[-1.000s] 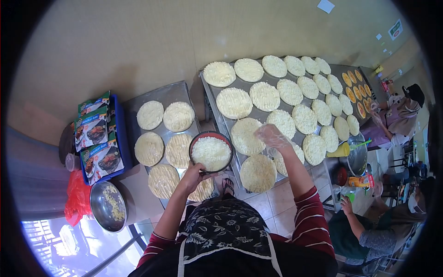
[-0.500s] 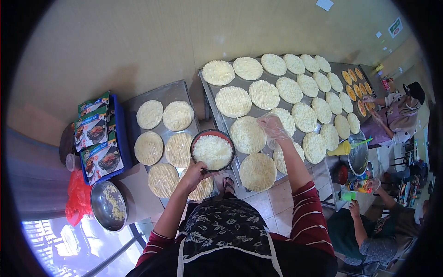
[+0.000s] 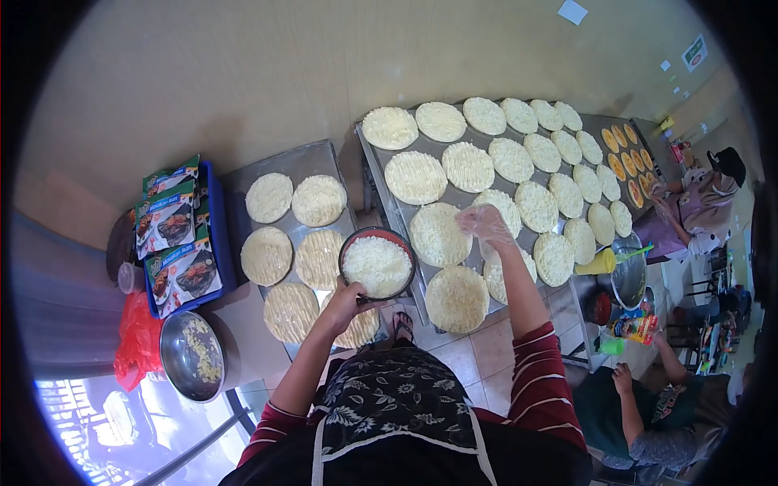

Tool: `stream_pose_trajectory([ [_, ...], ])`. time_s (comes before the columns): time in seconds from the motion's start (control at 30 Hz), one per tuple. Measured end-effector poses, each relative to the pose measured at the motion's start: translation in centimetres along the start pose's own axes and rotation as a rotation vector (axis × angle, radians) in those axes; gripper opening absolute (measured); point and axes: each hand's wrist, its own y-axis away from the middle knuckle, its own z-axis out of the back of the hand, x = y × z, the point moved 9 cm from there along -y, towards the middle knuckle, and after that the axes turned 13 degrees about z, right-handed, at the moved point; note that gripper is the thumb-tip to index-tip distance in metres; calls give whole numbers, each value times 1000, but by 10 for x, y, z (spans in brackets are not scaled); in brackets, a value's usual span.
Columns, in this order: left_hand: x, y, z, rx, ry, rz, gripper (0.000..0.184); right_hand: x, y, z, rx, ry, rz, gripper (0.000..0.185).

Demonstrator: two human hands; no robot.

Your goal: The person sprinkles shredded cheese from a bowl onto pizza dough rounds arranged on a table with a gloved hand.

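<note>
My left hand (image 3: 348,304) grips the rim of a dark bowl with a reddish inside (image 3: 412,257), thumb over the edge. White gratings (image 3: 377,266), which look like grated cheese, fill it. In a clear plastic glove, my right hand (image 3: 489,226) hovers at the right edge of a round flat base (image 3: 438,235) strewn with the same white bits. Its fingers point left and seem drawn together; what is between them is hidden. Just below lies another pale round base (image 3: 456,300). A further base (image 3: 498,209) is partly covered by my right hand.
Several topped rounds cover the long metal table (image 3: 389,146); striped ones lie on a smaller left table (image 3: 235,174). Left of that stand a blue crate (image 3: 217,235) of packets and a steel bowl (image 3: 182,364). Co-workers (image 3: 705,202) work at the right, near a yellow jug (image 3: 597,262).
The whole view has shifted slightly. My right hand stays over the same round base, its fingers a little changed in pose. The bowl remains in my left hand.
</note>
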Motion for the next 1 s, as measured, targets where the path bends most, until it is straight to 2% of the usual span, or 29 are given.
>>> stream_pose_trajectory([
  [0.03, 0, 0, 0, 2, -2, -1, 65, 1, 2, -10, 25, -158, -89, 13],
  [0.07, 0, -1, 2, -10, -3, -6, 65, -4, -4, -18, 22, -158, -87, 13],
  [0.13, -1, 0, 3, -22, -5, -15, 65, 10, -22, -34, 33, -161, 249, 13],
  [0.17, -3, 1, 3, -38, -24, -15, 65, 10, -25, -38, 33, -162, 252, 13],
  [0.23, -5, -1, 3, -57, -43, -19, 65, 28, -28, -38, -20, 201, 368, 16],
  [0.47, -7, -9, 11, -100, -63, -16, 62, 52, -35, -61, 29, 271, 370, 15],
  [0.53, -9, -8, 12, -103, -67, -7, 62, 100, -6, -100, 331, 110, 414, 23],
  [0.6, -9, -9, 12, -56, -57, -3, 62, 144, 29, -143, 522, 272, 520, 36],
  [0.63, -12, -7, 10, -45, -66, -6, 62, 149, 43, -167, 519, 478, 782, 49],
  [0.67, -15, -5, 6, -24, -39, 4, 61, 150, 55, -180, 498, 303, 901, 53],
  [0.7, -18, -3, 5, -2, -13, 14, 61, 155, 58, -184, 484, 314, 903, 53],
  [0.77, -19, -6, 9, 24, -35, 9, 60, 151, 58, -193, 542, 575, 769, 50],
  [0.83, -28, 0, 14, -42, -26, -33, 60, 148, 60, -192, 511, 599, 791, 46],
  [0.9, -33, -5, 11, 46, -24, -52, 60, 144, 61, -193, 486, 624, 808, 43],
  [0.97, -43, 4, 0, 12, -111, -70, 57, 161, 66, -180, 222, 507, 1043, 38],
  [1.0, -44, -1, -3, 28, -93, -46, 57, 160, 57, -180, 247, 439, 941, 31],
])
